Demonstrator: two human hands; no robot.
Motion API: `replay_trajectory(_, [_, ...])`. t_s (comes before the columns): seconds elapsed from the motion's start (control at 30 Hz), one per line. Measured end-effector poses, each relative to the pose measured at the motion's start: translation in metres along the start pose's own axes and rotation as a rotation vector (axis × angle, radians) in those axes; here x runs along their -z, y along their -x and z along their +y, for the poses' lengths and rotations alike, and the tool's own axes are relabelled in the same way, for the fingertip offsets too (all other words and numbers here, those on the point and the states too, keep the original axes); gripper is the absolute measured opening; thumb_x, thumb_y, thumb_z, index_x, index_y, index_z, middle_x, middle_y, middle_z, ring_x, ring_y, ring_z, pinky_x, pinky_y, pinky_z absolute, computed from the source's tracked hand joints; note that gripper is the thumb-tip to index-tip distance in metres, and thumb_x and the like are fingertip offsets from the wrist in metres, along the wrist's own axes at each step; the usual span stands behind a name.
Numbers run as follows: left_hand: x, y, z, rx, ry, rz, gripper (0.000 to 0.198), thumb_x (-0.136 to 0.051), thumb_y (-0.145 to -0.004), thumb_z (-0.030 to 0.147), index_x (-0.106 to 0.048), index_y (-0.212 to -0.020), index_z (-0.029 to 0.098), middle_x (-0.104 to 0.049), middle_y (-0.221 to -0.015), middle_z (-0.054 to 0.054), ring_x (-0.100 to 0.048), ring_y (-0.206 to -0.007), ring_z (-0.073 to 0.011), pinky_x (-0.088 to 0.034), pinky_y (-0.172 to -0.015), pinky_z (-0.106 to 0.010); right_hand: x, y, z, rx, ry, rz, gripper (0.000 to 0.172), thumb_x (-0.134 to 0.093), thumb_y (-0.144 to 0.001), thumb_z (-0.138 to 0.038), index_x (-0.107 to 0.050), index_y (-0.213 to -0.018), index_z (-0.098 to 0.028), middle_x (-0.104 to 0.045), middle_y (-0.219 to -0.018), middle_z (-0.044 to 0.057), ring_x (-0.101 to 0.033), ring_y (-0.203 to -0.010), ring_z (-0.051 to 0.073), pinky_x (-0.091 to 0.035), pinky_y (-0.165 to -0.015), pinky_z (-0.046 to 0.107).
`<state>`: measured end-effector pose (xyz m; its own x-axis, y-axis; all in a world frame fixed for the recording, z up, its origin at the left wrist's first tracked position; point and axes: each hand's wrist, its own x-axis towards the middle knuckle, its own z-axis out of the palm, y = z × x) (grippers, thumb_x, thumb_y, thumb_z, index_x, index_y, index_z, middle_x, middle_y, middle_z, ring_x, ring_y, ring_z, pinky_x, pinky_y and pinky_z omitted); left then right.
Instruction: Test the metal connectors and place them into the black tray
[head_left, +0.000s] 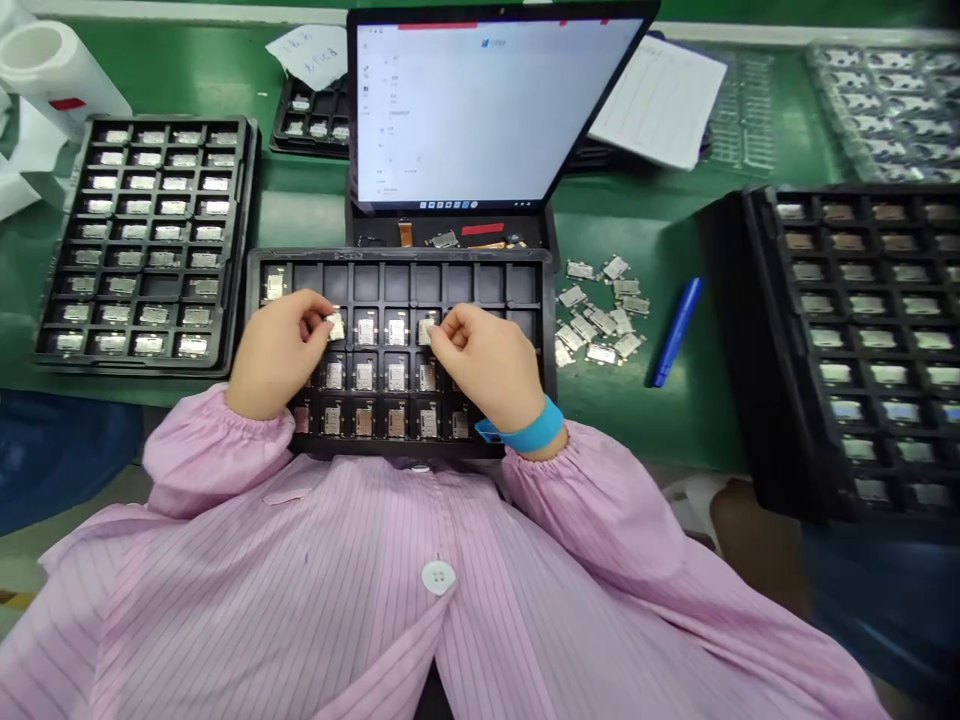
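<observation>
A black compartment tray [465, 285] lies before me, its lower rows holding small silver electronic modules and its top row mostly bare. My left hand [279, 350] pinches a silver module [336, 327] between thumb and forefinger over the second row from the top. Further right in that row, my right hand [491, 362], with a blue wristband [525, 430], has thumb and fingertips closed on another silver module [425, 331]. Whether either module rests in its pocket, I cannot tell. Between the hands, two modules sit in their pockets. My hands and sleeves cover parts of the tray.
Loose modules [600, 322] and a blue marker [676, 332] lie on the green table to the right. A laptop [480, 120] stands behind the tray. Filled tray stacks flank me, on the left [242, 230] and right [750, 350]. A white roll [67, 75] stands far left.
</observation>
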<state>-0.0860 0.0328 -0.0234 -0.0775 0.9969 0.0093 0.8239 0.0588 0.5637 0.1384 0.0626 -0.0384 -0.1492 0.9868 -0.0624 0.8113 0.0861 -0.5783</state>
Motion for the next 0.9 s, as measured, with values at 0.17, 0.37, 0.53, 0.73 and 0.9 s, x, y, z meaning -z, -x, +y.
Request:
replay_trajectory(0.17, [0.011,-0.007,-0.011,-0.041,-0.069,0.063,0.019,-0.062,-0.083,0.024,-0.066,-0.1,0.019,-0.062,-0.087,-0.005,-0.057,-0.076,-0.0199,-0.046,-0.079,-0.037,-0.002,0.002,0.001,0.02,-0.016,0.04,0.028,-0.064,-0.084,-0.038,-0.051,-0.065,-0.021,-0.059,-0.058,0.0,-0.05,-0.055,0.016,-0.026,-0.055,0.029])
replay_trajectory(0.37, [0.038,-0.028,-0.035,0.072,-0.229,0.066,0.025,-0.066,-0.082,0.026,-0.066,-0.106,0.019,-0.056,-0.092,-0.008,-0.056,-0.091,-0.0259,-0.045,-0.085,-0.041,-0.004,0.005,0.004,0.035,-0.038,0.067,0.019,-0.067,-0.083,-0.034,-0.054,-0.079,-0.021,-0.058,-0.058,-0.003,-0.052,-0.055,0.016,-0.028,-0.056,0.029])
replay_trajectory(0.53, [0.038,-0.034,-0.04,0.05,-0.219,0.036,0.021,-0.07,-0.078,0.028,-0.063,-0.097,0.021,-0.052,-0.094,-0.006,-0.055,-0.09,-0.0241,-0.046,-0.085,-0.041,0.006,0.018,0.002,0.036,-0.134,0.077,0.015,-0.062,-0.087,-0.034,-0.054,-0.084,-0.021,-0.058,-0.059,-0.003,-0.053,-0.057,0.016,-0.032,-0.057,0.029])
replay_trajectory(0.73, [0.038,-0.024,-0.036,-0.018,-0.214,0.145,0.009,-0.064,-0.082,0.021,-0.059,-0.089,0.021,-0.059,-0.085,-0.003,-0.056,-0.079,-0.0213,-0.046,-0.083,-0.04,0.018,0.037,0.007,0.041,-0.238,0.14,0.015,-0.062,-0.087,-0.033,-0.055,-0.085,-0.021,-0.059,-0.06,-0.003,-0.052,-0.053,0.014,-0.037,-0.057,0.03])
replay_trajectory(0.9, [0.037,0.021,0.009,-0.023,0.182,0.265,0.005,-0.064,-0.086,0.026,-0.065,-0.09,0.023,-0.068,-0.092,-0.002,-0.064,-0.084,-0.0184,-0.051,-0.078,-0.033,0.025,0.053,-0.002,0.101,-0.392,0.081,0.013,-0.063,-0.087,-0.031,-0.056,-0.082,-0.021,-0.058,-0.061,-0.003,-0.051,-0.052,0.012,-0.038,-0.053,0.027])
